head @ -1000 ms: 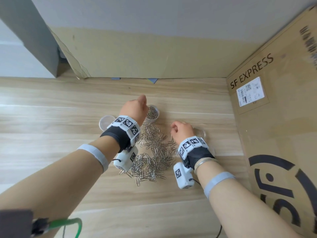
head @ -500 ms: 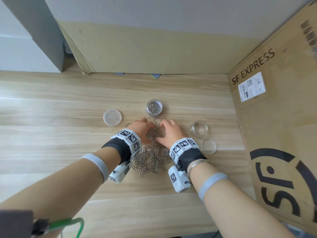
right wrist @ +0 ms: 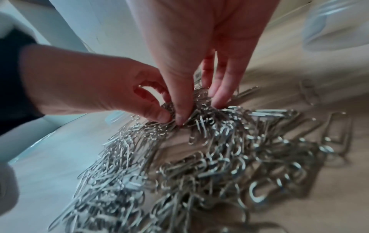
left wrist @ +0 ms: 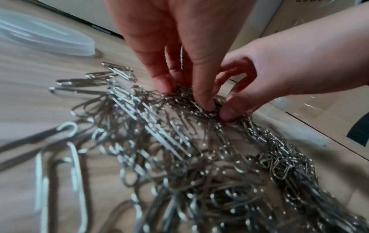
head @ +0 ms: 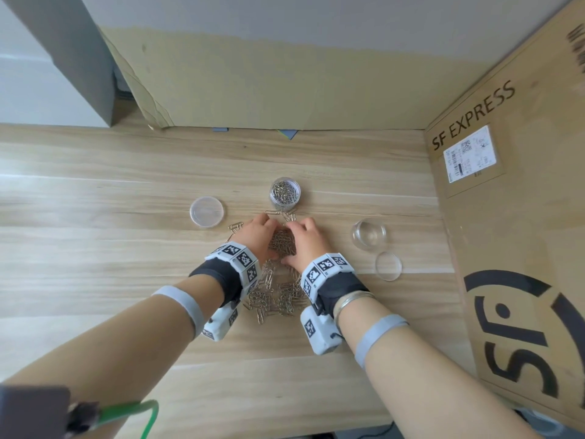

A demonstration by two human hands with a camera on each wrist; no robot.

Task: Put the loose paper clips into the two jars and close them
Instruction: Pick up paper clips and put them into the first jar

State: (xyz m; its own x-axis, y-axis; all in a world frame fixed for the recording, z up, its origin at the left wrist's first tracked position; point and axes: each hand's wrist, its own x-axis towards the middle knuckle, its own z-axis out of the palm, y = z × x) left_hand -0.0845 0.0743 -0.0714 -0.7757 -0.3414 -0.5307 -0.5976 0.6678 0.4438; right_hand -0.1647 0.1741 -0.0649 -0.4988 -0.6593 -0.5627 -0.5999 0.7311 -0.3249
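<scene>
A heap of silver paper clips (head: 278,293) lies on the wooden table (head: 95,255). My left hand (head: 262,236) and right hand (head: 300,239) meet at its far end, and their fingers curl down into a bunch of clips (head: 281,242) between them. In the left wrist view the left hand (left wrist: 185,97) pinches the clips (left wrist: 179,149). In the right wrist view the right hand (right wrist: 199,108) does the same beside the left thumb. Just beyond the hands stands a clear jar (head: 285,193) holding clips. An empty clear jar (head: 369,233) stands to the right.
One round clear lid (head: 206,212) lies left of the hands, another lid (head: 388,266) lies in front of the empty jar. A few stray clips (head: 235,228) lie by the left hand. An SF EXPRESS cardboard panel (head: 506,217) walls the right side, more cardboard (head: 285,83) the back.
A second ago my left hand was at the filled jar and my right hand beside the empty jar. Both have come together on the far end of the heap.
</scene>
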